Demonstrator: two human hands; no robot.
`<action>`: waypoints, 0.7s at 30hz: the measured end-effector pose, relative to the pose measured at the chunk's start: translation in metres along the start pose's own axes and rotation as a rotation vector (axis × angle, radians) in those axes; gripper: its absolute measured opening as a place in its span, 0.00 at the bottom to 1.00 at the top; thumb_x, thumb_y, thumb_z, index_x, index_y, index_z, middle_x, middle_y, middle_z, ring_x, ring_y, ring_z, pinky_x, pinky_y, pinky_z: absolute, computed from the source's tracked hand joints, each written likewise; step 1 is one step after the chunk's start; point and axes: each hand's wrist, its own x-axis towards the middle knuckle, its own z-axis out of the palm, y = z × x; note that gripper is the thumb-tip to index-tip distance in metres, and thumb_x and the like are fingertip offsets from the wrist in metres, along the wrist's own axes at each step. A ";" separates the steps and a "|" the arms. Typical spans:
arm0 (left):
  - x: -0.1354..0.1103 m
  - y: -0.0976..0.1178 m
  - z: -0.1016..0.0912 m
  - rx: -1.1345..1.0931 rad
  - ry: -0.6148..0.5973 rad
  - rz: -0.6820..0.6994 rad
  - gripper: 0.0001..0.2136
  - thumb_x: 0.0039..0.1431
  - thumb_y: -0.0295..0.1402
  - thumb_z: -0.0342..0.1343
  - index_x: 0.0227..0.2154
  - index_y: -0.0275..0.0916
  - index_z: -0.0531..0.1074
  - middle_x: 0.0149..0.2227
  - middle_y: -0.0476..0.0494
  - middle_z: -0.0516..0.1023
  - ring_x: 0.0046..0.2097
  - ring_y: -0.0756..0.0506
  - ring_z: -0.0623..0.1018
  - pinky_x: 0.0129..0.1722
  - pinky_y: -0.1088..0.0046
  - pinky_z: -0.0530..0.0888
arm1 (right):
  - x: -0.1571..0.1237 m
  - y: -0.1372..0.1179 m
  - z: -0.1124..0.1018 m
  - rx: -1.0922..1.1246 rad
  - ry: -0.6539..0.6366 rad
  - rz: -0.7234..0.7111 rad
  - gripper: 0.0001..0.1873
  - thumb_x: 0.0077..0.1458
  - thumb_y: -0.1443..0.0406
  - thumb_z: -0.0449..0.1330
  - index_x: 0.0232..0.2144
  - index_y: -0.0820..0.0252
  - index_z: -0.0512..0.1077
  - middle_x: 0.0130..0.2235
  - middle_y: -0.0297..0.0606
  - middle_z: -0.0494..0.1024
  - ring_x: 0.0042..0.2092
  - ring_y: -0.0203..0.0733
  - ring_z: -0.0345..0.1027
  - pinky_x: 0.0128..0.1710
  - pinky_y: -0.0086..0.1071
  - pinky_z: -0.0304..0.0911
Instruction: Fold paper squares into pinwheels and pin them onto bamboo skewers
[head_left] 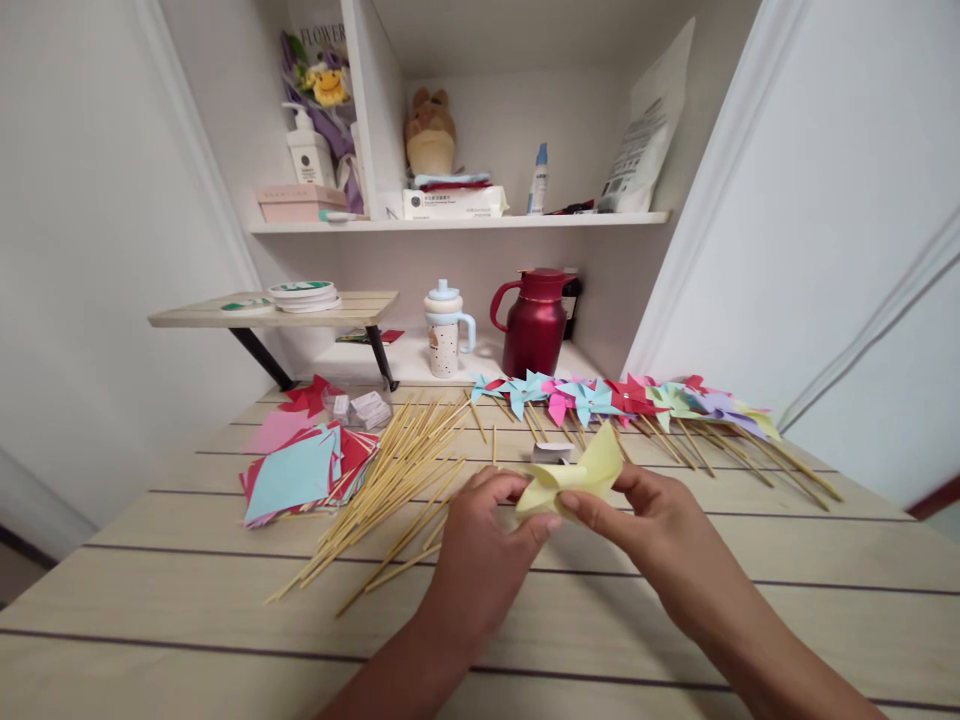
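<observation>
Evidently, the paper [571, 478] is being held by both hands' fingers, raised above the counter [187, 585], with one corner standing up beside the right fingers [636, 482]. Its left side is gripped by the left fingers [502, 487], with the left thumb [541, 527] set low near the middle; its right side is gripped by the right fingers, with the right thumb [586, 508] laid close to where the folds meet. Whether a hole or pin is covered by that thumb cannot be told.

For this step, light pressure seems best — the folds look soft and rounded, and a curve could easily be turned into a crease by a hard pinch. The overlap is probably held most safely by one thumb right at the middle, with support given from behind by the other fingers. Should the hold be shifted, one side ought to be secured before the other is eased, and the raised corner should be left uncrushed.

Room should be minded too: loose sticks [382, 480] are spread left of the left fingers, and could be knocked; the squares [294, 478] are piled farther left. Beyond the right fingers, pinwheels [592, 398] are laid out — by their blades, a good fullness of curve can be judged.
</observation>
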 end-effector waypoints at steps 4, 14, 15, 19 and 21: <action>0.000 0.000 -0.001 -0.046 0.017 -0.045 0.07 0.47 0.23 0.65 0.30 0.40 0.77 0.37 0.45 0.81 0.42 0.43 0.80 0.44 0.63 0.76 | 0.001 0.000 -0.003 0.151 -0.013 0.110 0.21 0.50 0.54 0.68 0.43 0.59 0.79 0.44 0.44 0.84 0.45 0.53 0.78 0.47 0.46 0.71; -0.003 0.008 -0.002 -0.049 0.140 0.104 0.05 0.52 0.25 0.62 0.28 0.42 0.78 0.39 0.46 0.77 0.43 0.43 0.78 0.43 0.63 0.75 | -0.003 -0.011 0.000 -0.209 0.131 -0.407 0.04 0.55 0.62 0.65 0.32 0.54 0.78 0.34 0.36 0.82 0.37 0.45 0.76 0.38 0.38 0.70; -0.005 0.010 -0.003 -0.012 0.164 0.167 0.06 0.53 0.24 0.61 0.28 0.43 0.78 0.38 0.46 0.77 0.43 0.43 0.78 0.43 0.63 0.75 | -0.004 -0.013 -0.001 -0.236 0.163 -0.536 0.02 0.55 0.64 0.64 0.31 0.54 0.78 0.33 0.35 0.82 0.37 0.44 0.75 0.39 0.39 0.70; -0.013 0.016 -0.007 0.179 0.264 0.494 0.09 0.56 0.23 0.58 0.33 0.45 0.78 0.39 0.47 0.76 0.42 0.45 0.76 0.52 0.57 0.68 | -0.012 -0.020 -0.009 -0.356 0.211 -0.923 0.10 0.53 0.72 0.61 0.36 0.53 0.77 0.34 0.35 0.82 0.41 0.47 0.73 0.47 0.45 0.66; -0.017 0.018 -0.009 0.236 0.289 0.575 0.09 0.59 0.23 0.57 0.34 0.44 0.77 0.38 0.48 0.76 0.41 0.46 0.75 0.57 0.56 0.64 | -0.017 -0.020 -0.013 -0.406 0.214 -0.949 0.13 0.53 0.73 0.60 0.38 0.53 0.76 0.36 0.36 0.83 0.44 0.49 0.72 0.50 0.48 0.63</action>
